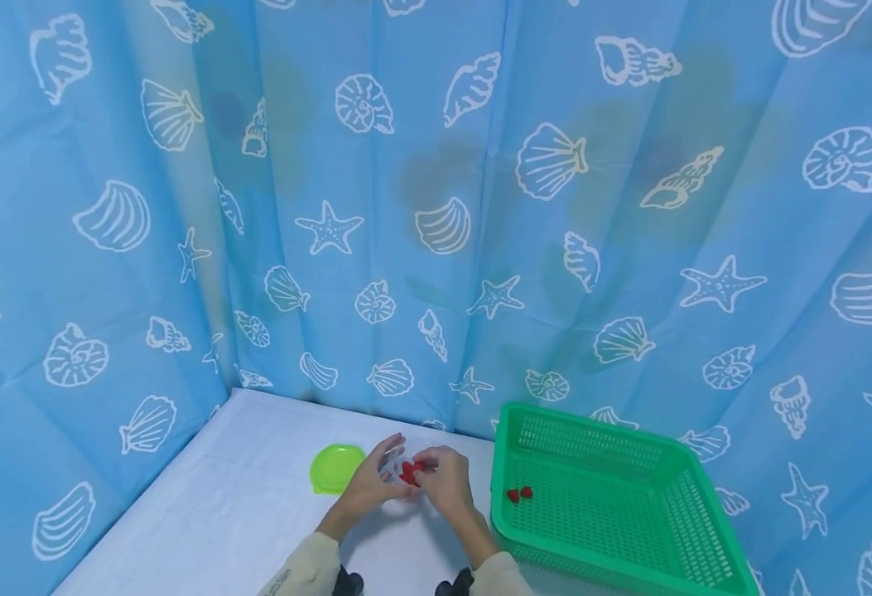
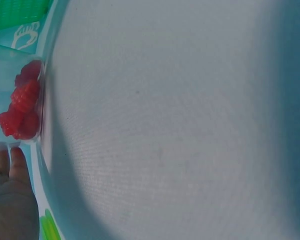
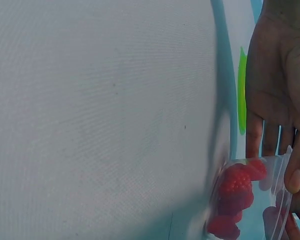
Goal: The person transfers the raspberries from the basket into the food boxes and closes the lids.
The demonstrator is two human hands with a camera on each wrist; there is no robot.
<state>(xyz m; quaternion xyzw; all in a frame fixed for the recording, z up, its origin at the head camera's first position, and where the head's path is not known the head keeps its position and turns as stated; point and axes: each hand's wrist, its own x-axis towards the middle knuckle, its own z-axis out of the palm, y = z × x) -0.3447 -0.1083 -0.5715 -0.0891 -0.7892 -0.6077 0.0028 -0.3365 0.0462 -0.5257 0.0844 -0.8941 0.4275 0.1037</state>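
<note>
My left hand (image 1: 369, 485) holds a clear plastic cup (image 1: 391, 465) just above the white table. Its thumb (image 3: 297, 172) lies over the rim and its fingers reach along the far side. Several red raspberries (image 3: 235, 185) are heaped in the bottom of the cup, showing through its wall; in the left wrist view the same raspberries (image 2: 25, 97) appear at the left edge. My right hand (image 1: 446, 480) is at the cup's mouth with bent fingers and thumb against the red fruit. Whether those fingertips pinch a raspberry is hidden by the hand and blurred plastic.
To the right stands a large green plastic basket (image 1: 592, 538) with two red raspberries (image 1: 520, 494) near its left side. A lime-green lid (image 1: 336, 468) lies on the white table (image 1: 257, 497) left of the hands. A blue shell-patterned curtain (image 1: 406, 207) hangs behind and along the left.
</note>
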